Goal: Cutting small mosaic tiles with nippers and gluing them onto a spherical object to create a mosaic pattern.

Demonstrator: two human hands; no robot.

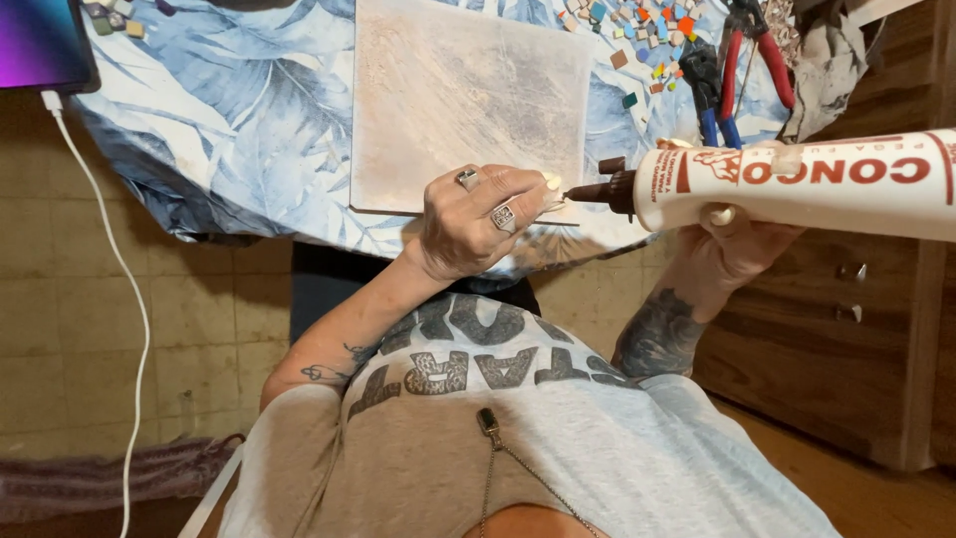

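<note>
My right hand point(737, 244) grips a large white glue bottle point(797, 179) lying sideways, its dark brown nozzle point(597, 189) pointing left. My left hand point(488, 214), with rings on two fingers, is pinched shut right at the nozzle's tip. Its fingertips seem to hold a small piece, which they hide almost entirely. Both hands hover over the near edge of a pale square board point(468, 100), which lies on a table covered with a blue leaf-print cloth point(229, 110).
Small coloured mosaic tiles point(647, 40) are scattered at the table's far right, beside red-handled and blue-handled pliers point(737, 70). A tablet point(45, 45) with a white cable point(119, 279) sits at the left. A wooden cabinet point(856, 329) stands to the right.
</note>
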